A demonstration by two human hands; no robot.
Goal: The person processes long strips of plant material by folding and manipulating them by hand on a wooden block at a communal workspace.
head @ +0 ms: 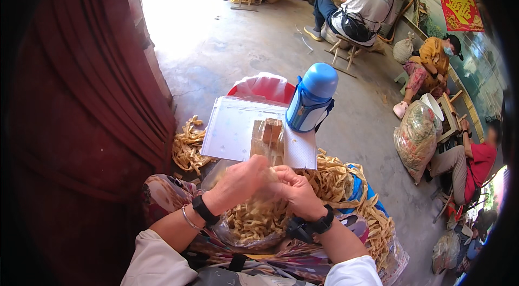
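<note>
My left hand (245,178) and my right hand (298,190) meet in front of me, fingertips pinched together. Between them is a pale tan strip (272,170), partly hidden by the fingers; the left fingers are blurred. Just below, a clear plastic bag (227,231) sits on my lap, holding many short folded tan pieces (257,221). Beyond my fingers, a wooden block (272,131) under clear plastic or tape stands on a white patterned board (229,132). Long tan strips (330,176) are heaped beside my right arm.
The board rests on a red bucket (259,90) with a white liner. A blue bottle (312,97) stands on its right side. More strips (188,146) lie by the dark red curtain (101,83). Several people sit working beyond, near a full plastic sack (417,140).
</note>
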